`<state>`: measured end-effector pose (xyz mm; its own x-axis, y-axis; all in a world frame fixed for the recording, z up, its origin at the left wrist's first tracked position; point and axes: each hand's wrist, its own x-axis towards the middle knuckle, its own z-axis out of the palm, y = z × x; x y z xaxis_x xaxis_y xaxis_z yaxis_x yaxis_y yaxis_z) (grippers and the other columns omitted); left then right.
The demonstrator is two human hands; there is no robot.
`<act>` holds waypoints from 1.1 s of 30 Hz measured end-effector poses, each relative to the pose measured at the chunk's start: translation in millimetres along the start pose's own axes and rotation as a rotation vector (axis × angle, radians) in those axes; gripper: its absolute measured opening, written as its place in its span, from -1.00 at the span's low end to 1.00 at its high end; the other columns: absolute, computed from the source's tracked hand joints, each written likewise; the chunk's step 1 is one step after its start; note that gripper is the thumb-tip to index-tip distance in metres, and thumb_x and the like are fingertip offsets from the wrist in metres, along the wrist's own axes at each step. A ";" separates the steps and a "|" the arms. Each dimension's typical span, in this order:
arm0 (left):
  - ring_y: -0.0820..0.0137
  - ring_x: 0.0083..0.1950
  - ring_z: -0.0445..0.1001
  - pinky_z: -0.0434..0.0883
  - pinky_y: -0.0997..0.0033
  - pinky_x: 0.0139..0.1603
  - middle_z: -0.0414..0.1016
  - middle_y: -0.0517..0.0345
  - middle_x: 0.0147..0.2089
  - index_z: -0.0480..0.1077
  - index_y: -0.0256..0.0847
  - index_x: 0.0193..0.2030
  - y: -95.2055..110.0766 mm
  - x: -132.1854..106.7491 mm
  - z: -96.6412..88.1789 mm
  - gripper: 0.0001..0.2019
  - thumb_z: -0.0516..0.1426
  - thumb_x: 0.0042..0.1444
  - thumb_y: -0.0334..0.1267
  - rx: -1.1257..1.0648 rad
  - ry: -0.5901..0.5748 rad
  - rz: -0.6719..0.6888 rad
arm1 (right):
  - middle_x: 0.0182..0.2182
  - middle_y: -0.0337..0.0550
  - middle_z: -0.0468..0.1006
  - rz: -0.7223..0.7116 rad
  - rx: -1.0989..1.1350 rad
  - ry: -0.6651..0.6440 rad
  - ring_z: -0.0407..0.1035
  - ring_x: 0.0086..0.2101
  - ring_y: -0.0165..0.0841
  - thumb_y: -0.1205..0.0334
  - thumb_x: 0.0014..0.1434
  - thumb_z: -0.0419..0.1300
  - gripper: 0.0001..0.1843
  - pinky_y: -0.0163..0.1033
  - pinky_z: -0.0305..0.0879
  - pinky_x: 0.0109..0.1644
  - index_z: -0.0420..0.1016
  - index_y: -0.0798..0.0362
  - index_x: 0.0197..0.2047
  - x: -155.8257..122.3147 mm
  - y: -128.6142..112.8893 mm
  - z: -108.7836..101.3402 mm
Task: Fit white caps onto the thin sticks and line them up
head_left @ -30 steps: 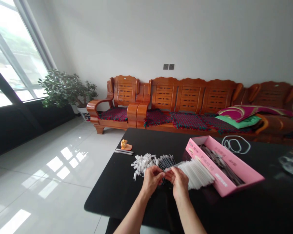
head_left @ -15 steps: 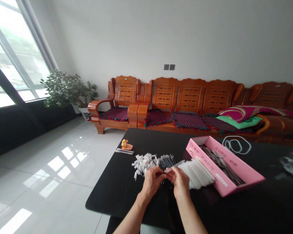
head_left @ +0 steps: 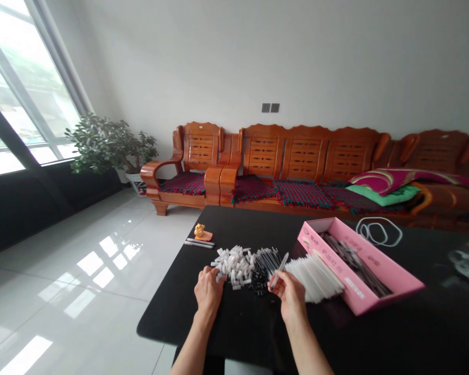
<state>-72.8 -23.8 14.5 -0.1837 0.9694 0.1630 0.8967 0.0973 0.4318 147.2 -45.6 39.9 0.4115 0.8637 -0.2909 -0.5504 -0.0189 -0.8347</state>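
In the head view, my right hand (head_left: 291, 292) pinches a slim pen (head_left: 280, 271) with a clear barrel and a dark lower end, tilted up to the right. My left hand (head_left: 210, 288) is at the near left edge of a heap of white pen caps (head_left: 236, 263). Its fingers are curled down and drawn together, and a white piece shows by the fingertips; whether it is gripped is hidden. Between the hands lie dark pen refills (head_left: 267, 259) with black tips. Right of my right hand is a stack of clear white pen barrels (head_left: 316, 278).
A pink box (head_left: 404, 278) with dark grey sticks stands at the right. Behind it lies a white cord loop (head_left: 394, 229). At the far left of the black table (head_left: 172, 307) are a small yellow-orange figurine (head_left: 200, 230) and grey pens (head_left: 199, 243). A wooden sofa (head_left: 261, 153) stands behind.
My hands were together over the refills. My left hand has moved left to the white caps, and my right hand now holds the pen alone, more upright.
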 end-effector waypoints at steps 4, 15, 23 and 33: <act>0.25 -0.02 0.36 0.24 0.44 -0.26 0.46 0.07 -0.11 0.50 -0.10 -0.16 -1.4 -2.9 6.6 -0.82 0.17 0.10 -0.18 -0.011 0.016 0.000 | -0.62 -0.14 0.57 0.002 -0.030 -0.011 0.46 -0.63 -0.31 0.21 -0.19 0.37 -0.73 -0.32 0.38 -0.61 0.43 0.14 -0.42 -1.5 0.3 0.2; 0.36 -0.37 0.50 0.34 0.43 -0.33 0.53 0.15 -0.38 0.48 -0.19 -0.21 7.1 18.0 -1.9 -0.74 0.25 -0.12 -0.29 -0.851 0.059 -0.212 | -0.65 -0.19 0.53 0.004 -0.146 -0.143 0.38 -0.68 -0.36 0.10 -0.15 0.37 -0.67 -0.31 0.31 -0.64 0.42 0.14 -0.39 -12.8 0.8 5.8; 0.48 -0.44 0.51 0.49 0.52 -0.33 0.49 0.14 -0.44 0.45 -0.31 -0.28 35.4 24.3 -1.4 -0.68 0.35 -0.25 -0.45 -1.751 -0.180 -0.497 | -0.80 -0.42 0.21 -0.124 -0.484 -0.334 -0.05 -0.78 -0.57 0.13 -0.03 0.18 -0.78 -0.42 -0.19 -0.72 0.47 0.13 -0.49 -24.9 5.7 15.0; 0.53 -0.53 0.47 0.38 0.66 -0.60 0.46 0.20 -0.46 0.39 -0.30 -0.29 51.8 18.1 4.0 -0.68 0.38 -0.19 -0.34 -1.718 -0.236 -0.503 | -0.72 -0.35 0.24 -0.344 -0.698 -0.371 0.08 -0.64 -0.46 0.20 0.04 0.12 -0.79 -0.34 -0.05 -0.56 0.46 0.11 -0.53 -25.7 3.4 15.8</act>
<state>-28.0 -0.3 36.3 -0.0853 0.9470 -0.3097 -0.6226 0.1920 0.7587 123.3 -59.9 51.9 0.1425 0.9847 0.1005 0.1840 0.0734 -0.9802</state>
